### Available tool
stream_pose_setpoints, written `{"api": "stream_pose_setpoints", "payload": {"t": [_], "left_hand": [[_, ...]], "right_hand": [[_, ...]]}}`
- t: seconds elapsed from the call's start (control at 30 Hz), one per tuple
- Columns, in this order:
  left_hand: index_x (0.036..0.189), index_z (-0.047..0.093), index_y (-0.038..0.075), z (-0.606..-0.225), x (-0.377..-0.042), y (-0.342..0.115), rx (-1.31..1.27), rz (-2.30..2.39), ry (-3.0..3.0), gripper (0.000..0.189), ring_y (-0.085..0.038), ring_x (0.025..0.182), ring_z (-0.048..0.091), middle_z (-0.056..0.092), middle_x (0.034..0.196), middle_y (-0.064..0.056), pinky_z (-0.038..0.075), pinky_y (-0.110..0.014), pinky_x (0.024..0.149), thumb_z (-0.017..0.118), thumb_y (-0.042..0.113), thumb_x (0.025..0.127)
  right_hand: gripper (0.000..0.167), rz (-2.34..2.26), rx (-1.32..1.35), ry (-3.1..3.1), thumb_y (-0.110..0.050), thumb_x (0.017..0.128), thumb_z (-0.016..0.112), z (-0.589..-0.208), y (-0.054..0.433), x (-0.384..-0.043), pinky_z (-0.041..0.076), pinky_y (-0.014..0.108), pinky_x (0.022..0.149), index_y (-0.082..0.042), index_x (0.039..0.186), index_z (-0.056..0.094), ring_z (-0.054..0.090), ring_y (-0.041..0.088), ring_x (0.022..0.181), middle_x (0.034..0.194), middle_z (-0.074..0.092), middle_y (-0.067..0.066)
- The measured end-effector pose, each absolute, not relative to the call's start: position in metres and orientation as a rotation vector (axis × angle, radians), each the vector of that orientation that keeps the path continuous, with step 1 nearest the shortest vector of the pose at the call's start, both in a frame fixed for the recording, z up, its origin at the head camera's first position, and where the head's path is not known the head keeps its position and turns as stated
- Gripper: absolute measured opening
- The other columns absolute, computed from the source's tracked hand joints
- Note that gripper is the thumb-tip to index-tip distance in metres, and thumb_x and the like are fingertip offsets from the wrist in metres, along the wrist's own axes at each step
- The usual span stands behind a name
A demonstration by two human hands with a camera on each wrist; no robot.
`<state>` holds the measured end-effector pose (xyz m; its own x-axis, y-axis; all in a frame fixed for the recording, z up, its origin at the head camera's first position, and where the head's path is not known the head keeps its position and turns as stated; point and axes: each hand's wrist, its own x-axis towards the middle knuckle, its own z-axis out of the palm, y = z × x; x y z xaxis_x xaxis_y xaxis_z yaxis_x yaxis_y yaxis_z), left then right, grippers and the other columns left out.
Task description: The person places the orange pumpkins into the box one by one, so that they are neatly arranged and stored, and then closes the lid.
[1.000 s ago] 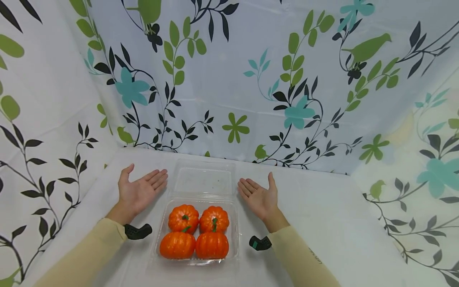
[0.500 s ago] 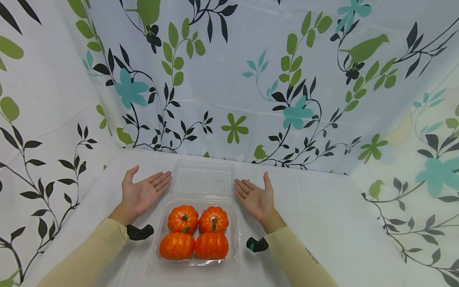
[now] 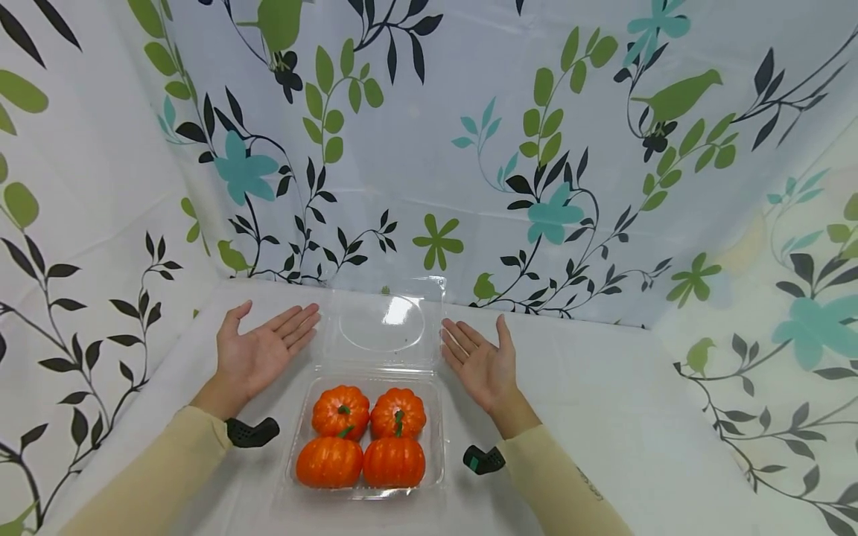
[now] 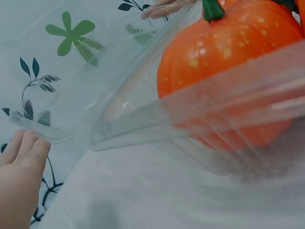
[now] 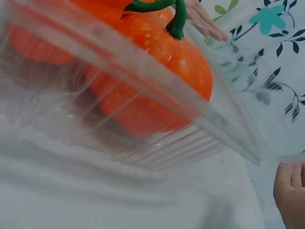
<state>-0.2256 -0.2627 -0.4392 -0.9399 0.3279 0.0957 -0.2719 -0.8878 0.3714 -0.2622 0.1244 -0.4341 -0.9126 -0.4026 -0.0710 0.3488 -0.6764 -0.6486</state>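
In the head view, a clear plastic clamshell container [image 3: 436, 465] stands on the white table, its tray filled with several small orange pumpkins [image 3: 340, 411] with green stems. The hinged lid [image 3: 382, 327] tilts up at the far side. My left hand [image 3: 261, 357] is left of the lid, palm up, fingers straight, fingertips right at its edge. On the other side, my right hand [image 3: 484, 372] mirrors it, palm up with straight fingers at the lid's right edge. Both wrist views show the fingertips close against the lid's rim, and pumpkins [image 4: 233, 62] behind the clear tray wall.
A patterned curtain [image 3: 496, 149] with leaves, flowers and birds hangs behind and along both sides of the white-covered table [image 3: 603, 417]. A black device [image 3: 484, 459] is strapped at each wrist, near the container's sides.
The lid has risen from lying back flat to a raised tilt, now overlapping the curtain's lower edge. Both hands first drew inward to the lid, then moved slightly up with it.
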Motion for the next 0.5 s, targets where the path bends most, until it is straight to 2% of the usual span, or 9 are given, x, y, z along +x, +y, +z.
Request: {"api": "stream_pose_setpoints", "payload": {"t": [0.1,0.27,0.33,0.5], "left_hand": [[0.162,-0.009,0.013,-0.431,-0.220,-0.264,0.347,2.742,0.630,0.083,-0.028,0.155,-0.001,-0.001,0.169,-0.008,0.003,-0.039,0.125,0.036,0.053,0.104],[0.160,0.022,0.003,-0.420,-0.210,-0.267,0.545,2.684,0.855,0.070,-0.033,0.154,0.001,0.011,0.167,-0.016,0.002,-0.041,0.123,0.022,0.050,0.108],[0.158,0.028,0.002,-0.415,-0.205,-0.268,0.608,2.666,0.908,0.068,-0.034,0.154,0.005,0.015,0.166,-0.018,0.003,-0.042,0.122,0.018,0.047,0.109],[0.159,0.019,-0.002,-0.401,-0.187,-0.265,0.690,2.599,1.196,0.065,-0.031,0.149,0.028,0.031,0.161,-0.020,0.016,-0.039,0.121,0.011,0.040,0.110]], "right_hand": [[0.091,-2.558,-0.136,1.026,-0.070,0.099,0.036,-0.426,0.126,-0.258,0.026,0.042,0.121,-0.003,0.159,0.021,0.030,0.029,0.149,0.160,0.035,0.013],[0.081,-2.555,-0.228,1.147,-0.064,0.103,0.029,-0.414,0.130,-0.249,0.027,0.043,0.120,-0.003,0.157,0.029,0.033,0.030,0.147,0.158,0.040,0.013],[0.080,-2.548,-0.268,1.206,-0.062,0.104,0.029,-0.409,0.132,-0.244,0.027,0.043,0.120,-0.002,0.156,0.032,0.034,0.030,0.146,0.158,0.040,0.015],[0.074,-2.501,-0.298,1.486,-0.056,0.107,0.031,-0.398,0.136,-0.223,0.036,0.042,0.116,0.006,0.145,0.047,0.047,0.035,0.137,0.147,0.051,0.020]]}}
